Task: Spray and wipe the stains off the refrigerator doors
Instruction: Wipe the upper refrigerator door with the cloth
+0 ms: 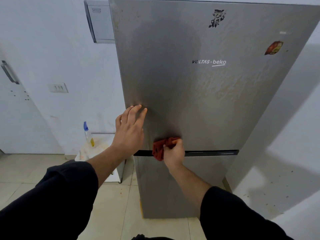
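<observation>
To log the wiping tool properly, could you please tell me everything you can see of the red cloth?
The red cloth is a dark red, soft-looking fabric, crumpled into a wad. The right hand grips it and holds it against the bottom of the upper refrigerator door, its loose end hanging over the dark strip between the doors.

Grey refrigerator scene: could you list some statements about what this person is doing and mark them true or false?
1. The right-hand grip holds a crumpled red cloth against the grey metal refrigerator's upper door. True.
2. The left-hand grip holds the spray bottle. False: its straight fingers rest on the door; the clear blue-topped spray bottle stands on the low white cabinet alongside.
3. The upper door carries a black sticker. True.
4. The doors hang open. False: both are shut.
</observation>
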